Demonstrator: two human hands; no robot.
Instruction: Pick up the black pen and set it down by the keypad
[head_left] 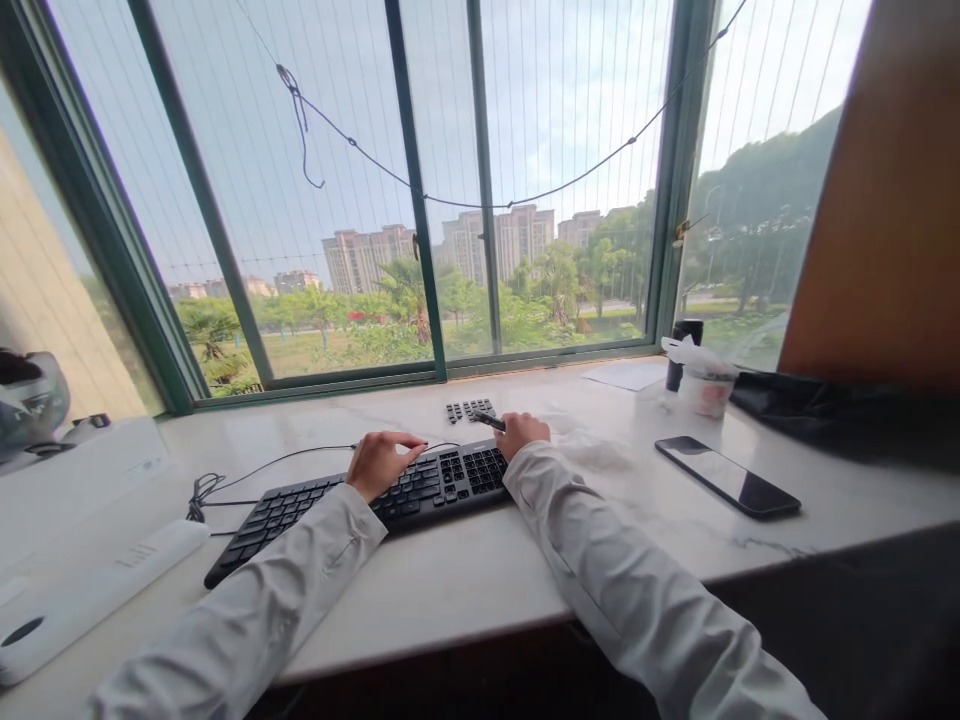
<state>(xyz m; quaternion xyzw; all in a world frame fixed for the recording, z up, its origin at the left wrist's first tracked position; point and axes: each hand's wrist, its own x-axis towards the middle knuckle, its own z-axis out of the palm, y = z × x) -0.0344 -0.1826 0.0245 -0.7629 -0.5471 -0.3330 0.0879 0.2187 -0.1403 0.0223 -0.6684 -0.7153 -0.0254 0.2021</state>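
A black keyboard (315,505) lies on the pale marble sill (465,580) in front of me. My left hand (381,462) rests on its upper middle with the fingers curled down onto the keys. My right hand (521,432) sits at the keyboard's right end, closed around a small dark tool (489,421) that points left. Just beyond that tool, several loose black keycaps (470,409) lie in a cluster on the sill.
A black phone (726,476) lies face up to the right. A white cup with a tissue (703,380) and a dark cylinder (684,345) stand near the window. A keyboard cable (247,475), white boxes (82,480) and a white strip-shaped device (90,595) are at the left.
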